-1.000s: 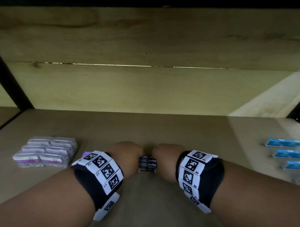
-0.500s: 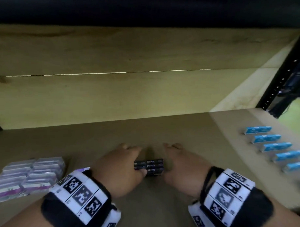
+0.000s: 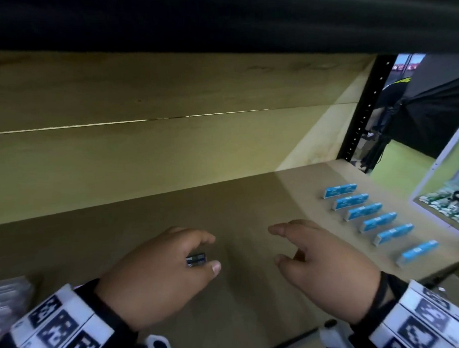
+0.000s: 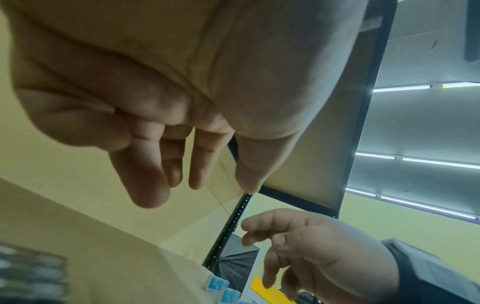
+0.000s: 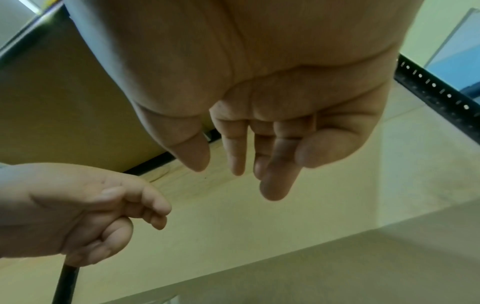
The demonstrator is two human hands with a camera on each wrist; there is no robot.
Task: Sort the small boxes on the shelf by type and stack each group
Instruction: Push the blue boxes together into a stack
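Shelf (image 3: 248,200), brown board under a pale wood back panel: left hand (image 3: 157,275) is hovering loosely curled over dark boxes (image 3: 196,259) at the front; right hand (image 3: 324,268) is hanging open. Blue boxes (image 3: 372,218) are standing in a row at right; pale boxes (image 3: 2,301) are lying far left.

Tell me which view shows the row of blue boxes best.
The head view: six blue boxes stand in a diagonal row at the right of the shelf, all unobstructed. The left wrist view catches only blurred corners of two at its bottom edge. The right wrist view shows none.
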